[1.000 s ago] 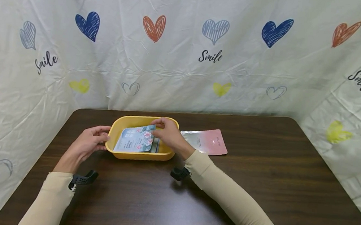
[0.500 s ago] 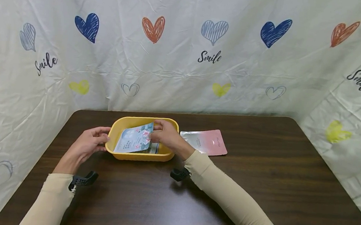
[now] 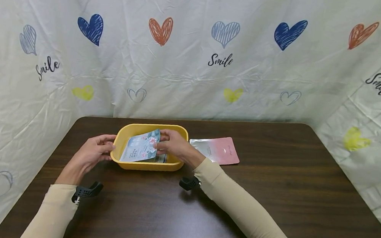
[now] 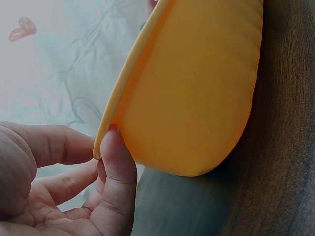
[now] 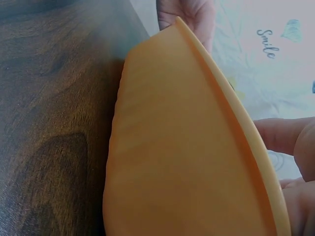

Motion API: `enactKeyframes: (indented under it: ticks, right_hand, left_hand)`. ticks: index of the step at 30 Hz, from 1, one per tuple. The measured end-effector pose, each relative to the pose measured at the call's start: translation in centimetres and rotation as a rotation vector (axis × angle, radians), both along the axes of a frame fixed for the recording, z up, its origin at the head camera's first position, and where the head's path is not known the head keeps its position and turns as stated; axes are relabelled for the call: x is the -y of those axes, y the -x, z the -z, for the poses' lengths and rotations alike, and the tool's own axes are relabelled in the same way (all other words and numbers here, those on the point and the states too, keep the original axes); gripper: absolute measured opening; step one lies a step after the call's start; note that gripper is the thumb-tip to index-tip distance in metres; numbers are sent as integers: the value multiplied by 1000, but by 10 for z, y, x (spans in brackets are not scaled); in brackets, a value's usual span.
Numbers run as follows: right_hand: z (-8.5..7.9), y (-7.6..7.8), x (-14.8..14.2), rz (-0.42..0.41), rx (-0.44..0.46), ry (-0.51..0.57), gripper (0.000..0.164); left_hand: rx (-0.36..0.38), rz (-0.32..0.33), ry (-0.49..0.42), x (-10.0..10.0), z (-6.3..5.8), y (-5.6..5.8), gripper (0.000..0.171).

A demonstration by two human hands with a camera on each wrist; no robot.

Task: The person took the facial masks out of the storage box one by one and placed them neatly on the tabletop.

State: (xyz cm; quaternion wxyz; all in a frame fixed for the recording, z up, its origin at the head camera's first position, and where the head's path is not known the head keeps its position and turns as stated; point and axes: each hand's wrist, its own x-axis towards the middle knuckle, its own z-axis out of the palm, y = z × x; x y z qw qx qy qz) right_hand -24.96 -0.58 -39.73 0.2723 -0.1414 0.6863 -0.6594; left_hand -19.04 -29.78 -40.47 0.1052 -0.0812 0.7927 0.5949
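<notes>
A yellow plastic basket stands towards the back left of the table. My left hand is at its left end; in the left wrist view the thumb and a finger pinch the basket's rim. Inside the basket lies a light blue sachet printed with pink flowers, its right side raised. My right hand reaches over the right part of the basket and pinches that raised edge. Part of another sachet shows underneath. The basket wall hides the sachets in the right wrist view.
Right of the basket, a pink and silver sachet lies flat on the dark wooden table. A white cloth with printed hearts and "Smile" lettering hangs behind the table and along both sides.
My right hand has shifted slightly left, and the flowered sachet's right edge has moved left with it, lifting and uncovering more of the sachet below. My left hand has stayed at the rim.
</notes>
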Motion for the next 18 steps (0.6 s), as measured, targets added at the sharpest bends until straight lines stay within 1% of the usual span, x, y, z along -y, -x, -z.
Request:
enactKeyframes:
  ticks: [7, 18]
  right_hand:
    - [-2, 1, 0, 3, 22, 3, 54]
    - [0, 1, 0, -30, -18, -27, 57]
  left_hand:
    - [-16, 9, 2, 0, 0, -1, 57]
    - [-9, 3, 3, 0, 0, -1, 57]
